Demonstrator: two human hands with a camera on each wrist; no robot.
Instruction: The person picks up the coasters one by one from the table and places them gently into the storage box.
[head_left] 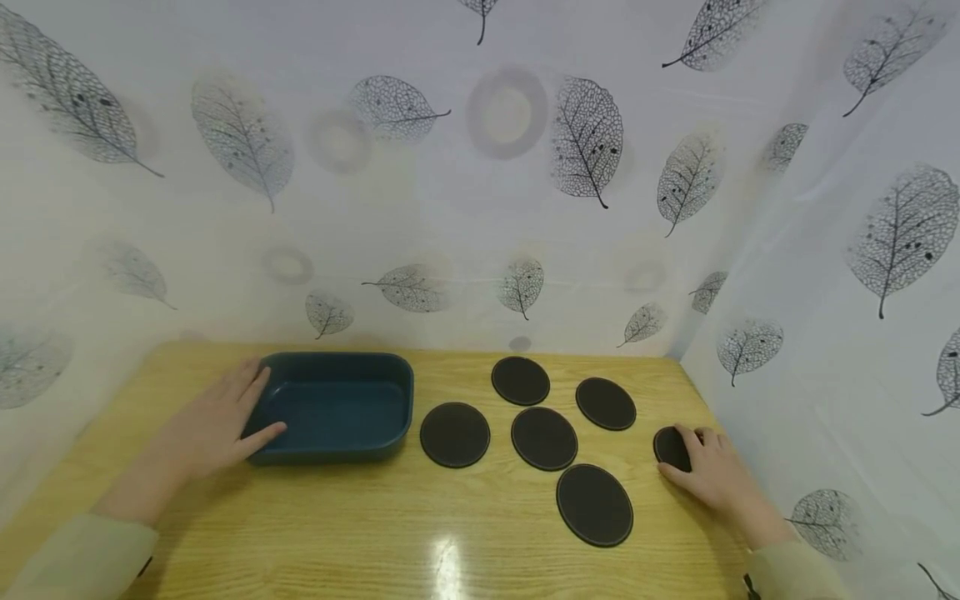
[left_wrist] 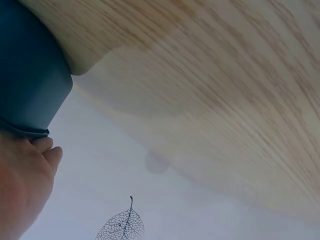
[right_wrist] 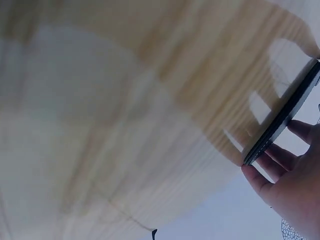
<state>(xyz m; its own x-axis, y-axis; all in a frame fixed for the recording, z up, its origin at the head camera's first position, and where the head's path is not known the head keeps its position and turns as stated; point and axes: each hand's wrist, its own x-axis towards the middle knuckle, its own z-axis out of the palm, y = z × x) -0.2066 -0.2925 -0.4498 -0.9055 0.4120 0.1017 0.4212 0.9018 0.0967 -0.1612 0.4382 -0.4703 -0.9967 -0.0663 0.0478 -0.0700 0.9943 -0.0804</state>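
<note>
At the left, a dark blue rectangular dish [head_left: 330, 454] sits on the table. My left hand [head_left: 217, 421] rests over its left end, fingers and thumb spread along the rim; the left wrist view shows this hand [left_wrist: 25, 185] against the dish's rim [left_wrist: 25, 131]. Far right, my right hand [head_left: 712, 468] holds a round black coaster [head_left: 670, 448], partly covered by the fingers. Seen from the right wrist, the coaster [right_wrist: 282, 117] lies nearly flat above the shiny table, with fingertips [right_wrist: 252, 172] at its edge; the thumb is out of view there.
Several more black coasters lie flat between dish and right hand, among them a near one [head_left: 595, 505], a middle one [head_left: 544, 438] and a left one [head_left: 455, 435]. The wooden table [head_left: 337, 533] meets a leaf-patterned white curtain [head_left: 450, 208] at the back and right.
</note>
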